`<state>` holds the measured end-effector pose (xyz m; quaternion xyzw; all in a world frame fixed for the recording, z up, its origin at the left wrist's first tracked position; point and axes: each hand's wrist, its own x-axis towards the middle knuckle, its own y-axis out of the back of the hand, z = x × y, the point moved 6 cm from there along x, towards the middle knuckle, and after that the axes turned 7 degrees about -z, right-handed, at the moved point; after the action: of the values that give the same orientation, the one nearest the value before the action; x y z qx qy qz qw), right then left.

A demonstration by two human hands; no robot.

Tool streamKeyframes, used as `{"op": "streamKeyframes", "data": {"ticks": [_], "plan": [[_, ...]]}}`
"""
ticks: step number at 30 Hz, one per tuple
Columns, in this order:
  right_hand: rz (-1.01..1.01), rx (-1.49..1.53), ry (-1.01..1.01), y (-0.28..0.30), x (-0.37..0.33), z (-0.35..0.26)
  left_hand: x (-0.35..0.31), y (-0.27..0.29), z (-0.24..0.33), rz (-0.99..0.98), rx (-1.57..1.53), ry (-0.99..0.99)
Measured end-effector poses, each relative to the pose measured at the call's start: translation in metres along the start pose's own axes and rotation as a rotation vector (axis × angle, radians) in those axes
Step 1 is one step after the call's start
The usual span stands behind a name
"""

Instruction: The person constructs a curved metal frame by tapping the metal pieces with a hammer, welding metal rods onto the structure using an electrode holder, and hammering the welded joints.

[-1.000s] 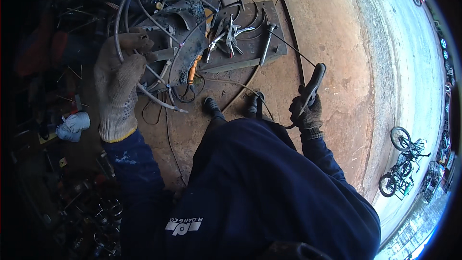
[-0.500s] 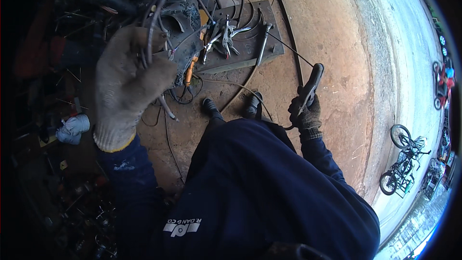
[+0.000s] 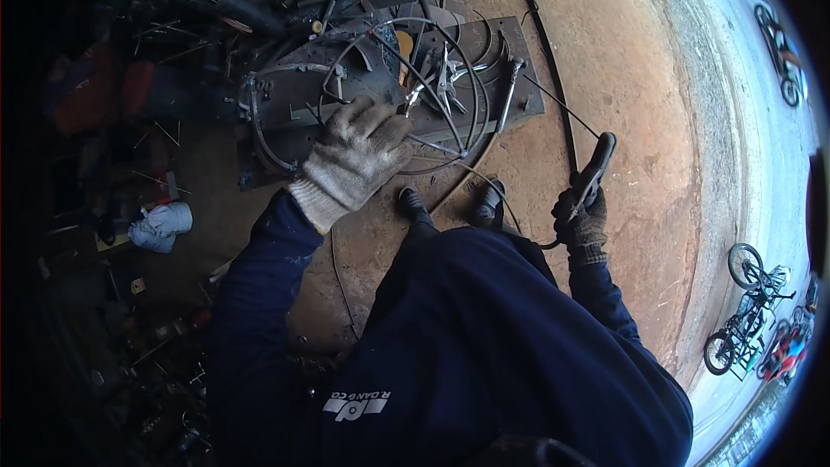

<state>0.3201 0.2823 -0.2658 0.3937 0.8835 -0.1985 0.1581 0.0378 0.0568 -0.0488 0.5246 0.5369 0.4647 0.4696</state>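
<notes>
Holding in the dark-gloved right hand (image 3: pixel 584 220) a black electrode holder (image 3: pixel 598 160) with a thin dark rod (image 3: pixel 562 106), pointed toward a dark metal desk (image 3: pixel 529 99). Having the white-gloved left hand (image 3: pixel 359 151) at a round frame of grey metal rods (image 3: pixel 462 153), with grasp unclear. Seeing through the frame silver locking pliers (image 3: pixel 445 82) on the desk.

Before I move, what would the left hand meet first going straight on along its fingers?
The left hand would probably meet the metal-rod frame first, with the locking pliers seemingly beyond; depth is unclear, and it may be touching the frame now.
</notes>
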Motion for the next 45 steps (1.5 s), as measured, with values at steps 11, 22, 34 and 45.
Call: {"op": "streamKeyframes", "data": {"ticks": [11, 22, 34, 45], "plan": [[-0.005, -0.002, -0.057, 0.001, -0.003, 0.005, -0.033, -0.105, -0.017, -0.208, -0.047, 0.115], [0.023, -0.026, -0.066, 0.004, -0.001, 0.007, -0.044, -0.11, -0.019, -0.08, 0.017, 0.045], [-0.421, 0.488, -0.193, -0.09, 0.044, -0.029, -0.048, -0.114, -0.016, -0.063, 0.015, 0.075], [-0.731, 0.654, -0.216, -0.249, 0.072, 0.0, -0.044, -0.107, -0.012, -0.08, 0.084, 0.171]]}}
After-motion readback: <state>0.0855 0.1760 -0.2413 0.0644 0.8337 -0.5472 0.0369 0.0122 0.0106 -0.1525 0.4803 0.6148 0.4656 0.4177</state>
